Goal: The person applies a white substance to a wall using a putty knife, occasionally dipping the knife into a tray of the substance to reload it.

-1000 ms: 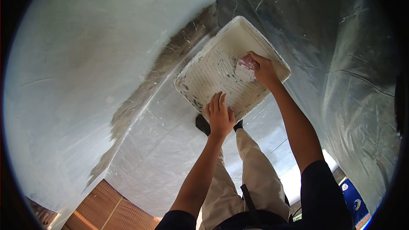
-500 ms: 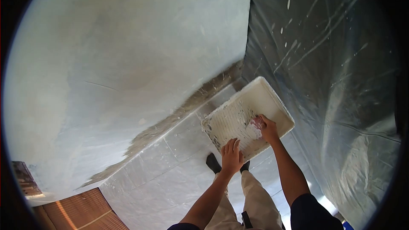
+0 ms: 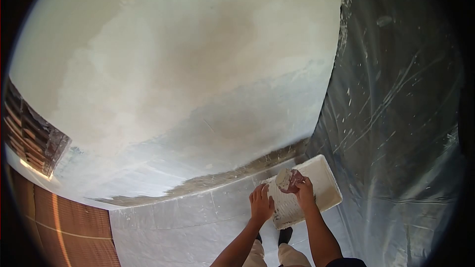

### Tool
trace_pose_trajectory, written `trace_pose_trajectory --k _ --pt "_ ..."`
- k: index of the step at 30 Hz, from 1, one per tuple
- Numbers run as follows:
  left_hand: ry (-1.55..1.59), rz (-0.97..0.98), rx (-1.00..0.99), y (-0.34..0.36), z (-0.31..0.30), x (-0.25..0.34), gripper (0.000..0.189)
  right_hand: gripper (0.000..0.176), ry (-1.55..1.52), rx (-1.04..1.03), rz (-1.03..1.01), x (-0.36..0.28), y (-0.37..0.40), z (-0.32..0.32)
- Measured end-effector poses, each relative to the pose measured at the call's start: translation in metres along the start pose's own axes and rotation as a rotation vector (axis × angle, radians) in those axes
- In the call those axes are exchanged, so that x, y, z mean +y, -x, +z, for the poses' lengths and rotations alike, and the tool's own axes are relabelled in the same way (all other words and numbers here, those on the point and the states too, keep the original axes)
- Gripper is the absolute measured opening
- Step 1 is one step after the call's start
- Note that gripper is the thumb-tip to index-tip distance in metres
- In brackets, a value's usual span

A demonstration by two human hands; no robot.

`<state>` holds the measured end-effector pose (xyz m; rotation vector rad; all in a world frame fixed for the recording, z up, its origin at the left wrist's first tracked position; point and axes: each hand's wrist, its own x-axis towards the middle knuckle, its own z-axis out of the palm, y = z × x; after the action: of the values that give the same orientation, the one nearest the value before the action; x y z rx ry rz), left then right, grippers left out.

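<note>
My right hand [image 3: 305, 194] grips a wide paintbrush [image 3: 287, 180] with a dark red-brown part and a pale, paint-caked end. It is over a ridged white paint tray [image 3: 329, 178], which has pale paint in its right-hand part and dark specks on its ridges. Nearest to the tray's left edge is my left hand [image 3: 261, 202], its fingers parted and nothing in it. That hand overlaps the tray's corner in this view.
A large wall [image 3: 198, 69] carries patchy pale paint, with a bare brownish strip [image 3: 237, 168] along its foot. Plastic sheeting [image 3: 193, 220] lies on the floor, and dark splattered sheeting [image 3: 391, 118] hangs at right. My feet [image 3: 285, 236] stand just below the tray.
The view has tilted up, showing more wall, so the tray sits lower. My right hand has raised the brush off the tray's ridges. My left hand has moved to the tray's left edge.
</note>
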<state>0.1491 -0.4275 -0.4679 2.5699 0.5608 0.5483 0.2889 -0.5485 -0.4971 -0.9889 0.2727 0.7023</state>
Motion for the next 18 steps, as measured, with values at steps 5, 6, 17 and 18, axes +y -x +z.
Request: trace_pose_trajectory --k 5,6,17,18 --pt "-0.061 -0.015 0.161 -0.049 -0.068 0.001 0.053 0.029 -0.097 -0.251 -0.078 -0.064 0.01 0.094" --pt "-0.069 0.008 0.203 -0.06 -0.086 0.003 0.055 0.032 -0.11 -0.32 -0.085 -0.073 0.01 0.109" --pt "-0.226 0.231 0.506 -0.166 -0.249 0.026 0.058 0.041 -0.232 -0.65 -0.197 -0.183 0.084 0.271" --pt "-0.235 0.28 0.517 -0.176 -0.26 0.031 0.058 0.041 -0.237 -0.686 -0.217 -0.191 0.091 0.281"
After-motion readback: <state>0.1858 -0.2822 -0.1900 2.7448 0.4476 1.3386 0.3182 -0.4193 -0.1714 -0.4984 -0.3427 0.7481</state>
